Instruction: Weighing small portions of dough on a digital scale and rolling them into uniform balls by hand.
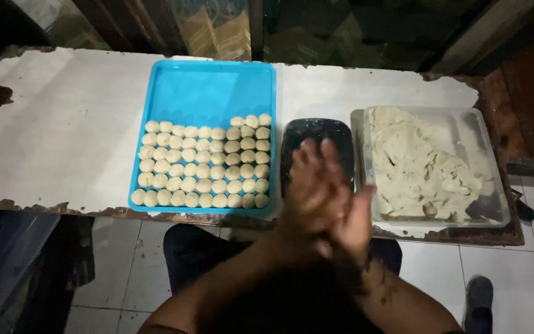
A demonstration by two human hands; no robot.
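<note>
White tabletop [63, 124] carries blue tray [211, 86], left, with dough balls [202, 164] filling its near half. Clear tub [483, 133], right, holds bulk dough [415, 167]. Black dish [316, 133] sits between. Hands, left hand [313, 185] and right hand [350, 226], pressed palm to palm; contents cannot be determined.

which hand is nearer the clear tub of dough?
Right. The right hand is pressed against the left hand and sits almost at the clear tub's near-left edge. The left hand lies farther over, above the black tray.
</note>
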